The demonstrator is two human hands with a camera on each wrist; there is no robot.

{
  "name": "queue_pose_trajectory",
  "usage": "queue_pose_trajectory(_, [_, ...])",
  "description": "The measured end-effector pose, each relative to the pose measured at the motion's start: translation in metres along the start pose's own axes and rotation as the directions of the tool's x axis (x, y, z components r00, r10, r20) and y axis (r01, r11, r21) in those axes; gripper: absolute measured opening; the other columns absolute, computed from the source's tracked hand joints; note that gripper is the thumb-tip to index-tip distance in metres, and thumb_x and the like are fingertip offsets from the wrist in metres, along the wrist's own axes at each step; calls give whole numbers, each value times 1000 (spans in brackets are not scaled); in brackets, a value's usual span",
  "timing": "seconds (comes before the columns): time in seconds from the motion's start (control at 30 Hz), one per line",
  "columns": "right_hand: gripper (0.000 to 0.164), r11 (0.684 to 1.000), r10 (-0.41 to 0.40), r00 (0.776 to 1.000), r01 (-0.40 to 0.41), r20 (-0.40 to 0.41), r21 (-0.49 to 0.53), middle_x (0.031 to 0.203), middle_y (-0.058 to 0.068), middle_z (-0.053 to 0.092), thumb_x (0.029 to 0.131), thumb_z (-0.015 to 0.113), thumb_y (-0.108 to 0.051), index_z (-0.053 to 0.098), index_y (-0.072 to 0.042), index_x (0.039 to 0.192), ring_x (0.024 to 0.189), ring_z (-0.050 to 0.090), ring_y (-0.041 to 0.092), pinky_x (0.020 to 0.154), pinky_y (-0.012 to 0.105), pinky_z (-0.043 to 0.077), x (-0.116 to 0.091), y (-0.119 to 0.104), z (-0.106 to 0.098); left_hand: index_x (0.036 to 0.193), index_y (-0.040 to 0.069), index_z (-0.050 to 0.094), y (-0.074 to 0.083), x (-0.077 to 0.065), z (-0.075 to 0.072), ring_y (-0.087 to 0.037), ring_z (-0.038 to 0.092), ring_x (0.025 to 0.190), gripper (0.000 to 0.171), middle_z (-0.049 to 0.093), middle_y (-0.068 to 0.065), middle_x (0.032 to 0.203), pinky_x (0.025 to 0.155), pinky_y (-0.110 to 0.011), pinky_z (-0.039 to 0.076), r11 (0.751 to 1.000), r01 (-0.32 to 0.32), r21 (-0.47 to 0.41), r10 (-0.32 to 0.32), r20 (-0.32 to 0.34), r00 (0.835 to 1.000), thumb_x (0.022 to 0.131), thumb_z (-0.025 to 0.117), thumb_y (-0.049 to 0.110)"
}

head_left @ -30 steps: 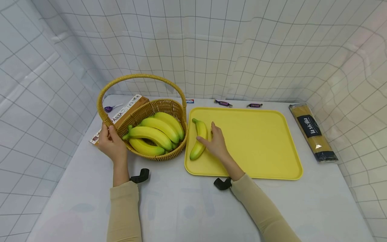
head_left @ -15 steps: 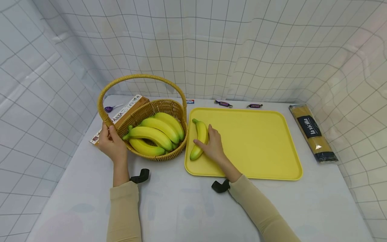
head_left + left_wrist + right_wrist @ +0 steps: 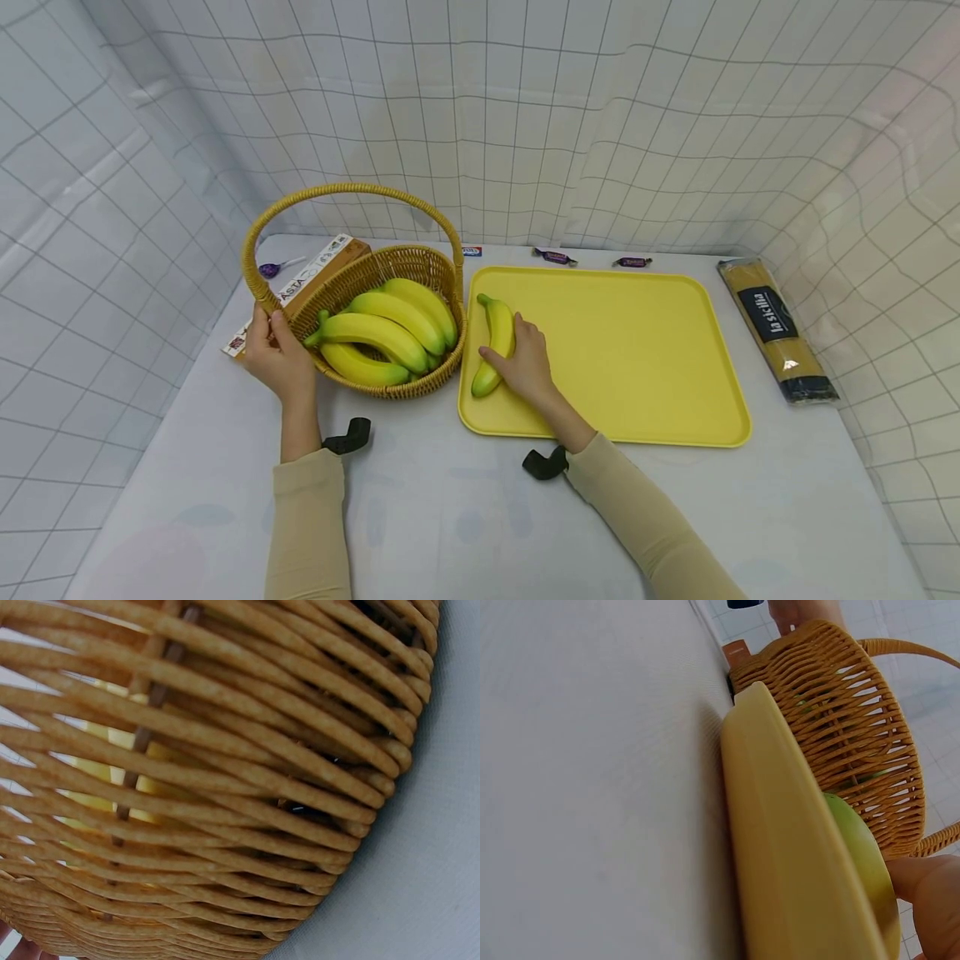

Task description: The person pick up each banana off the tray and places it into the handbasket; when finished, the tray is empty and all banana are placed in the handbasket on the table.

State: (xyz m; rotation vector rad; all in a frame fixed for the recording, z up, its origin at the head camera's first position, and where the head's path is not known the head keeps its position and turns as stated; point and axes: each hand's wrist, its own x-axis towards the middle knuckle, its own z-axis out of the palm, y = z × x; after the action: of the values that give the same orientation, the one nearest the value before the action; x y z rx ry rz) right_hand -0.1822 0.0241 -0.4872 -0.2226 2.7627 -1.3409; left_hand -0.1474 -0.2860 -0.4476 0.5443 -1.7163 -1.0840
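My left hand [image 3: 283,362] grips the left rim of a woven wicker basket [image 3: 429,385], at the foot of its tall arched handle. Several yellow bananas with green tips lie in the basket. On the left end of a yellow tray [image 3: 615,358] lies one single banana [image 3: 500,321], its stem pointing away. My right hand [image 3: 527,362] holds this banana from the right, thumb across its middle and fingers along its right side. The right wrist view shows the thumb against the banana [image 3: 862,851] behind the tray's edge. Wicker wall fills most of the left wrist view.
A pasta box [image 3: 318,271] and a purple lollipop [image 3: 272,270] lie behind the basket. Two purple-wrapped candies, one a candy [image 3: 555,256] behind the tray, lie at the back. A spaghetti packet [image 3: 776,329] lies right of the tray. Gridded white curtains surround the table.
My right hand has moved slightly left and closed in on the banana on the tray, its fingers now against it. The left hand and basket have stayed in place.
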Motion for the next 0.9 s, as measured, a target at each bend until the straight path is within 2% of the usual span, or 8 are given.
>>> queue_pose_trajectory(0.27, [80, 999, -4, 999, 5, -42, 45, 140, 28, 45, 85, 68, -27, 32, 7, 148, 128, 42, 40, 106, 49, 37, 1, 1, -1, 109, -4, 68, -1, 0, 0, 8, 44, 77, 29, 48, 23, 83, 71, -13, 35, 1000, -25, -11, 25, 0, 1000, 99, 53, 18])
queue_pose_trajectory(0.47, [74, 997, -1, 997, 8, -83, 82, 134, 27, 50, 84, 67, -19, 37, 7, 146, 123, 47, 39, 103, 48, 39, 1, 1, -2, 112, -3, 68, 2, 0, 0, 7, 44, 77, 29, 48, 22, 84, 71, -12, 35, 1000, -10, -6, 10, 0, 1000, 99, 52, 18])
queue_pose_trajectory(0.9, [70, 995, 35, 994, -25, -101, 98, 133, 26, 51, 84, 66, -15, 40, 6, 145, 122, 49, 39, 102, 48, 41, 0, 3, -4, 116, -1, 68, 1, -1, -1, 8, 44, 79, 30, 51, 19, 87, 72, -12, 36, 1000, 5, 5, -5, 4, 1000, 99, 52, 19])
